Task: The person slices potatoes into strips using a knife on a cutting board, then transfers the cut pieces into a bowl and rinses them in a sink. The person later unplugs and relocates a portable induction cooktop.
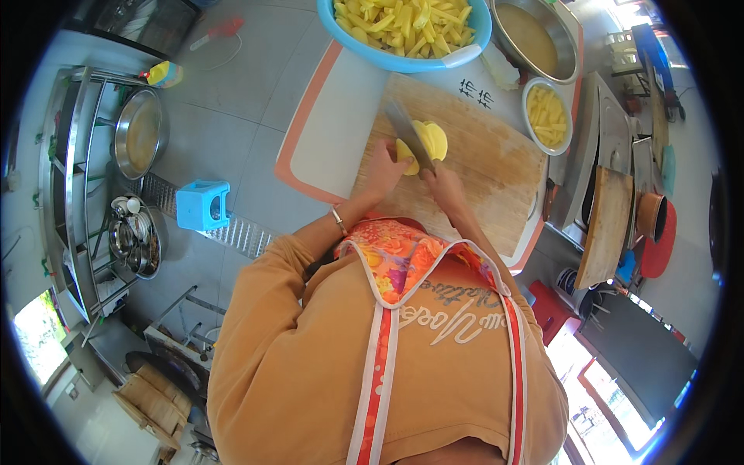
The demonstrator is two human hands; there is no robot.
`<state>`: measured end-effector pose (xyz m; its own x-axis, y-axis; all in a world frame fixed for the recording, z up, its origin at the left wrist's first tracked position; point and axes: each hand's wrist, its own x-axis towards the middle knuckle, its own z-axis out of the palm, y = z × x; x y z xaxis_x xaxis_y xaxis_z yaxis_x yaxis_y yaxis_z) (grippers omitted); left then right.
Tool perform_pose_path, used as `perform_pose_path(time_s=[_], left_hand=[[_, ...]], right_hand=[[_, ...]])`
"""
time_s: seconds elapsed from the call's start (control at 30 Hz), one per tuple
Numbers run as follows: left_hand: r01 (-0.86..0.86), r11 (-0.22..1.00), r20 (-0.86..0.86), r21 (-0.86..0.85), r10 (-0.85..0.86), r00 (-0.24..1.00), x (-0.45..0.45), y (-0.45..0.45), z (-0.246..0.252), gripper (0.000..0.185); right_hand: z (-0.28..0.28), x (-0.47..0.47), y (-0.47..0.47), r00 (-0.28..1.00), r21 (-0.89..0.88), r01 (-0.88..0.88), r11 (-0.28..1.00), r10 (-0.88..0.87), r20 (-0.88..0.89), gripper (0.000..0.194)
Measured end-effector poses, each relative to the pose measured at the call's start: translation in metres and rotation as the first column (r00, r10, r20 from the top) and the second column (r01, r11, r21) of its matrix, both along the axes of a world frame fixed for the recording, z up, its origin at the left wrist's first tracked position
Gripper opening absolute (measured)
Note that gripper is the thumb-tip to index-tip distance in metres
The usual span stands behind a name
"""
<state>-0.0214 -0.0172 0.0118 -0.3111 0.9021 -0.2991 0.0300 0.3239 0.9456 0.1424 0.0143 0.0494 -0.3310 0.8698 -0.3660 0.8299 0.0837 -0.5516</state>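
Observation:
On a wooden cutting board, my right hand grips the handle of a cleaver, whose broad blade points up and to the left. My left hand is at the left side of the blade, its fingers on a peeled potato piece. Pale yellow potato slices lie overlapping just right of the blade. The blade hides part of the potato between the two groups. Beyond the board, a blue basin holds many cut potato sticks.
A white bowl of potato sticks stands at the board's upper right, near a metal basin of cloudy liquid. The board lies on a white table with an orange border. A blue stool stands on the floor at left.

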Motion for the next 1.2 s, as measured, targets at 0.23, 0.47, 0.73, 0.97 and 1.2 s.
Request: perform_pose_path(time_s=[0.23,0.47,0.73,0.97,1.2], left_hand=[[0.178,0.984,-0.361,-0.016,-0.171,0.916,0.008,0.023,0.004,0.06],[0.248,0.961,-0.543,-0.123,-0.274,0.794,-0.014,0.055,0.016,0.05],[0.215,0.975,-0.394,0.05,-0.179,0.902,-0.015,0.026,-0.011,0.02],[0.134,0.991,-0.253,0.023,-0.124,0.959,-0.013,0.023,-0.028,0.015],[0.127,0.991,-0.266,0.03,-0.115,0.957,-0.013,0.021,-0.018,0.016]], right_hand=[[0.007,0.037,0.001,0.982,0.026,0.188,0.982,-0.188,0.016,0.026],[0.043,0.038,-0.032,0.951,-0.139,0.27,0.953,-0.287,-0.114,0.021],[0.05,0.032,-0.041,0.991,-0.006,0.117,0.993,-0.116,0.072,0.02],[0.056,0.023,-0.04,0.995,0.035,0.014,0.999,-0.018,0.102,0.023],[0.011,-0.005,-0.029,0.97,0.041,0.034,0.999,-0.043,0.241,0.025]])
